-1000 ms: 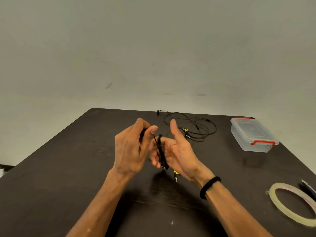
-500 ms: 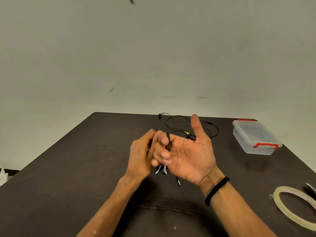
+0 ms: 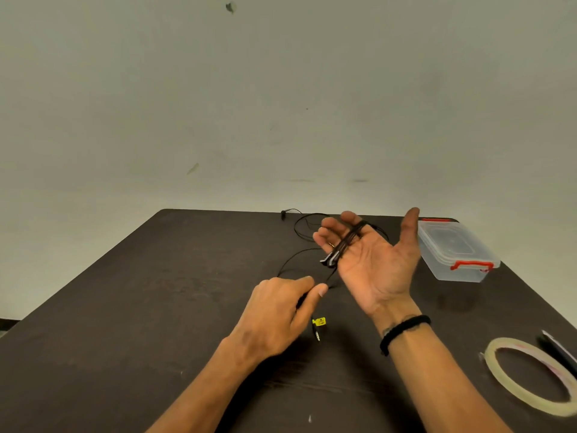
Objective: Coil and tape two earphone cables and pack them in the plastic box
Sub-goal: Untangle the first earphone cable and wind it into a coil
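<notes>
Earphone cable (image 3: 348,242) lay wound across the straight, spread fingers of the palm-up right hand (image 3: 371,264) at frame centre, its loose tail running down-left to the nearer left hand (image 3: 281,307), whose thumb and forefinger pinched it just above the table (image 3: 125,307).

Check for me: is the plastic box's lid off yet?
No. The plastic box sits closed on the table, its clear lid on top with the red clips at both ends.
</notes>
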The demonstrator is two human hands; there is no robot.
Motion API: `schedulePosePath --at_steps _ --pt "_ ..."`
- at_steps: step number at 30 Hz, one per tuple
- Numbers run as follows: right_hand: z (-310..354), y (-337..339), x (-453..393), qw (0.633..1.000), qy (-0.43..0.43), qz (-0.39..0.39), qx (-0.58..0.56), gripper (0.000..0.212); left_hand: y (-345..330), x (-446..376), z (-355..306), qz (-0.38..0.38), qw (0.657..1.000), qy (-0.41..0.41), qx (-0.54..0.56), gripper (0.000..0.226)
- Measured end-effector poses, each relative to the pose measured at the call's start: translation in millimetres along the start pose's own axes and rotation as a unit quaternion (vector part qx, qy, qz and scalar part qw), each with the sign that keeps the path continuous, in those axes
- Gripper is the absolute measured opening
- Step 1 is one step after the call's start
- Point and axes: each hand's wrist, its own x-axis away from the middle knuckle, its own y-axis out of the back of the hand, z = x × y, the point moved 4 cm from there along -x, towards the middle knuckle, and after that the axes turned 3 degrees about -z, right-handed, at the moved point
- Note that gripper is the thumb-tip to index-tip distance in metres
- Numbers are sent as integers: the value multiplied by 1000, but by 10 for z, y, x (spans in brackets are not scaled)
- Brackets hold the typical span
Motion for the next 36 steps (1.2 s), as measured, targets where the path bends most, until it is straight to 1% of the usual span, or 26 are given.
schedulePosePath --at_steps 2,4,9,11,14,16,20,23,25,28,31,33,34,36 --pt "-5 41 -15 998 1 -9 70 94 76 -9 -42 -42 999 -24 -17 49" --pt "-40 62 -17 990 -20 -15 136 96 178 -24 -38 -97 994 -30 -37 51" --pt "-204 27 41 949 -127 8 288 105 422 -46 42 -206 977 -16 -55 48" --pt "-287 -19 62 927 -171 49 331 107 470 -39 49 -230 972 -22 -49 48" --pt "-397 -79 115 882 -237 129 386 115 500 -34 76 -245 968 -21 -40 46" --pt "-447 -78 160 861 -284 148 396 112 523 -41 117 -245 969 -13 -33 47" --pt "-483 -120 238 840 -346 193 371 107 535 -62 200 -242 970 7 -24 48" --pt "-474 -204 297 835 -389 236 311 105 538 -64 228 -249 968 32 -1 50" --pt "-463 -279 334 841 -402 264 249 102 545 -62 230 -254 965 57 28 52" --pt "-462 -371 357 859 -396 285 155 98 503 -66 222 -247 960 92 92 55" --pt "-461 -431 355 877 -374 293 71 97 372 -67 201 -191 961 111 165 51" --pt "-442 -441 335 890 -350 291 27 98 258 -51 221 -134 956 151 211 40" --pt "-424 -440 317 898 -334 288 7 99 218 -28 231 -108 959 161 204 29" --pt "-372 -416 266 917 -292 272 -23 100 164 14 219 -77 976 135 152 22"
